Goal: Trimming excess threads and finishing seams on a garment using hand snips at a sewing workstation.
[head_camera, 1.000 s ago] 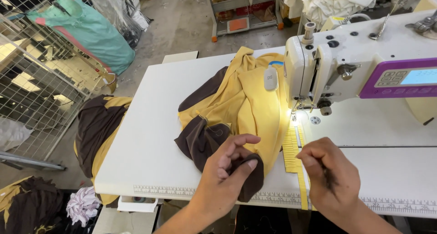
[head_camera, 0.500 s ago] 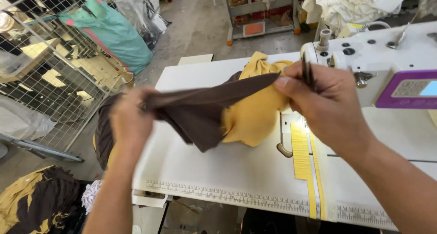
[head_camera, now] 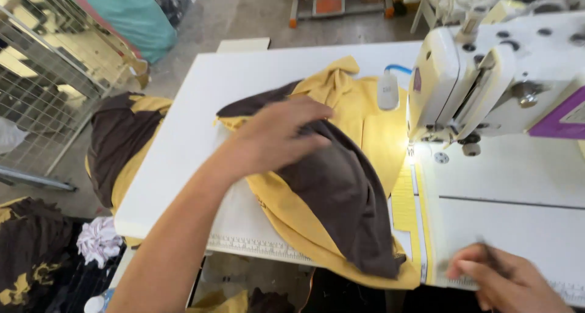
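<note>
A yellow and dark brown garment (head_camera: 341, 185) lies heaped on the white sewing table (head_camera: 195, 106), its lower edge hanging over the front. My left hand (head_camera: 274, 136) rests on top of it, fingers stretched over the brown panel. Down at the table's front right edge, my right hand (head_camera: 506, 282) is curled around a thin dark tool (head_camera: 487, 255), blurred, apart from the cloth. The sewing machine (head_camera: 487, 75) stands just right of the garment, its lamp lighting the needle area (head_camera: 426, 142).
A yellow tape strip (head_camera: 405, 203) runs along the table beside the machine. More brown and yellow fabric (head_camera: 119, 148) hangs off the table's left side. A wire cage (head_camera: 49, 87) and teal bag (head_camera: 137, 14) stand at left, with cloth piles (head_camera: 36, 252) on the floor.
Half a second ago both hands held the brown piece stretched in the air. Now the garment lies on the table under my left hand, and my right hand has dropped to the front right edge.
</note>
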